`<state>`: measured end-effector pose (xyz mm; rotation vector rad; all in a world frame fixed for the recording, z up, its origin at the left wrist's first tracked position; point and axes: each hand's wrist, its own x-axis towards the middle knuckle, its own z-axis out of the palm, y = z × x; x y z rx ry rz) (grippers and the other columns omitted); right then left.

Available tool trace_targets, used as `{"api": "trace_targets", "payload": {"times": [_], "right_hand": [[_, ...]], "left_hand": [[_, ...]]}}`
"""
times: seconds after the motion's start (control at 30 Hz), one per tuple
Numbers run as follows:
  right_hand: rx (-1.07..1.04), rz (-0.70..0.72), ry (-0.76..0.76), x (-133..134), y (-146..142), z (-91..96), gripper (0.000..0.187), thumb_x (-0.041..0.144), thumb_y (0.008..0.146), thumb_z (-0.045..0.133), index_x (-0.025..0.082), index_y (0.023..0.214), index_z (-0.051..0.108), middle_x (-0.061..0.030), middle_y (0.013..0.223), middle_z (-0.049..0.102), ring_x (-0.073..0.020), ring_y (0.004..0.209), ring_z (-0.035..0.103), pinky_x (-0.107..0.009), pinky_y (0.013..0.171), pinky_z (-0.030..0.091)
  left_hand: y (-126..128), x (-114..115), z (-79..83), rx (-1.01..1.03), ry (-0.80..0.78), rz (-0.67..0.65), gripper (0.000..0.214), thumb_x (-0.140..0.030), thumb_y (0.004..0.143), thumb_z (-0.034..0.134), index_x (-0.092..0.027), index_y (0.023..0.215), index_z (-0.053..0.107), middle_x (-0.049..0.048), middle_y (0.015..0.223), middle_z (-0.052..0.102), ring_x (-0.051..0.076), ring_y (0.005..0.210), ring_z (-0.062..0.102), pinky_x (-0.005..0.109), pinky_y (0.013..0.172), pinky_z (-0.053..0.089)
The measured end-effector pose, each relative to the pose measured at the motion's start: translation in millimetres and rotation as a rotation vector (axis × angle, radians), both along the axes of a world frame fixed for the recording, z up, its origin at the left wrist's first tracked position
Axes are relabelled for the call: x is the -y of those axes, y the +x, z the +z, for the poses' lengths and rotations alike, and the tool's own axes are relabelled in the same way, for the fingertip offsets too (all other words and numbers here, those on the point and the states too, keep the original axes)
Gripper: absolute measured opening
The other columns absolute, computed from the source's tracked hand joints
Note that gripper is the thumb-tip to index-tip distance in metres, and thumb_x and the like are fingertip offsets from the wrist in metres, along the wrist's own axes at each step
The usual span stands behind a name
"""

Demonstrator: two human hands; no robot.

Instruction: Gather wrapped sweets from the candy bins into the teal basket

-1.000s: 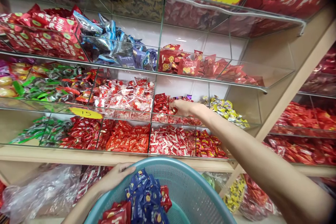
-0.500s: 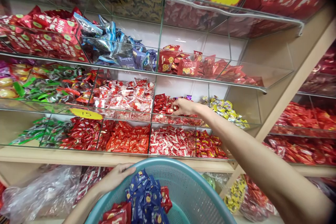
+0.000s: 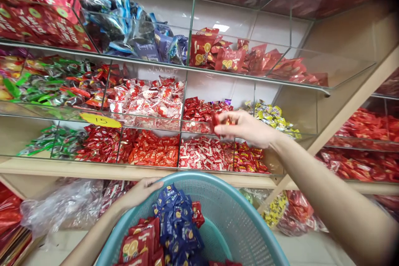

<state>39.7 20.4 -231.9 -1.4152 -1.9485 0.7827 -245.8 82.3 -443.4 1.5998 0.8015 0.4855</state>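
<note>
My right hand (image 3: 246, 128) is lifted out in front of the glass bins, fingers pinched on a few small red wrapped candies (image 3: 218, 119). Behind it lies the bin of red candies (image 3: 199, 110) on the middle shelf. My left hand (image 3: 141, 191) grips the near-left rim of a teal plastic basket (image 3: 237, 216). Inside the basket sit blue packets (image 3: 174, 224) and red packets with orange pictures (image 3: 137, 243).
Glass-fronted shelves hold many bins of wrapped sweets: white-red candies (image 3: 149, 102), yellow ones (image 3: 271, 117), green ones (image 3: 46, 91), blue bags (image 3: 124, 25). A yellow price tag marked 15 (image 3: 99, 120) sticks on the glass. Clear plastic bags (image 3: 62, 208) lie under the wooden shelf.
My right hand has pulled back out of the red candy bin with candies pinched in it. The view has tilted downward, so the basket shows more.
</note>
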Motion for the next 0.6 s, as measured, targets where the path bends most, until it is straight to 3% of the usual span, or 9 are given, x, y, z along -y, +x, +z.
{"api": "trace_targets", "payload": {"times": [0.07, 0.13, 0.27, 0.33, 0.47, 0.6], "right_hand": [[-0.039, 0.17, -0.02, 15, -8, -25.2, 0.026, 0.042, 0.066, 0.058, 0.018, 0.076, 0.055, 0.0029, 0.07, 0.052, -0.008, 0.062, 0.045, -0.021, 0.058, 0.036], [-0.057, 0.263, -0.137, 23, -14, -59.2, 0.024, 0.04, 0.067, 0.057, 0.017, 0.072, 0.056, 0.0026, 0.066, 0.053, -0.0087, 0.062, 0.046, -0.021, 0.059, 0.037], [-0.2, 0.193, -0.493, 28, -19, -131.1, 0.032, 0.046, 0.061, 0.06, 0.016, 0.068, 0.054, 0.0051, 0.056, 0.049, -0.006, 0.049, 0.043, -0.018, 0.047, 0.035], [-0.331, 0.131, -0.648, 29, -19, -155.1, 0.034, 0.047, 0.059, 0.062, 0.016, 0.069, 0.053, 0.0057, 0.056, 0.048, -0.0044, 0.047, 0.043, -0.017, 0.045, 0.034], [-0.56, 0.056, -0.817, 32, -14, -173.1, 0.034, 0.044, 0.057, 0.065, 0.018, 0.075, 0.052, 0.006, 0.062, 0.05, -0.0012, 0.045, 0.044, -0.014, 0.047, 0.035], [-0.446, 0.022, -0.716, 33, -8, -184.2, 0.034, 0.045, 0.06, 0.063, 0.017, 0.072, 0.05, 0.006, 0.058, 0.049, -0.0029, 0.046, 0.044, -0.015, 0.046, 0.035]], "left_hand": [[0, 0, -0.9, -0.014, 0.007, 0.01, 0.039, -0.044, 0.072, 0.048, -0.019, 0.1, 0.06, -0.001, 0.096, 0.064, 0.02, 0.092, 0.053, 0.03, 0.085, 0.036], [0, 0, -1.4, -0.029, 0.01, 0.012, 0.04, -0.044, 0.073, 0.047, -0.019, 0.101, 0.059, -0.0009, 0.097, 0.063, 0.02, 0.09, 0.054, 0.03, 0.085, 0.036], [0, 0, -2.5, -0.028, 0.034, -0.007, 0.043, -0.045, 0.073, 0.046, -0.018, 0.104, 0.057, -0.0007, 0.098, 0.063, 0.019, 0.09, 0.053, 0.029, 0.083, 0.037], [0, 0, -3.5, -0.033, 0.046, -0.007, 0.042, -0.045, 0.073, 0.046, -0.017, 0.103, 0.058, -0.0008, 0.096, 0.064, 0.019, 0.09, 0.053, 0.028, 0.082, 0.038], [-1, -1, -4.3, -0.058, 0.044, 0.007, 0.042, -0.046, 0.073, 0.046, -0.016, 0.099, 0.06, -0.0006, 0.095, 0.064, 0.02, 0.089, 0.053, 0.027, 0.079, 0.039], [0, 0, -3.5, -0.055, 0.04, 0.018, 0.042, -0.046, 0.072, 0.047, -0.015, 0.098, 0.059, -0.0002, 0.095, 0.064, 0.019, 0.087, 0.054, 0.027, 0.079, 0.039]]}}
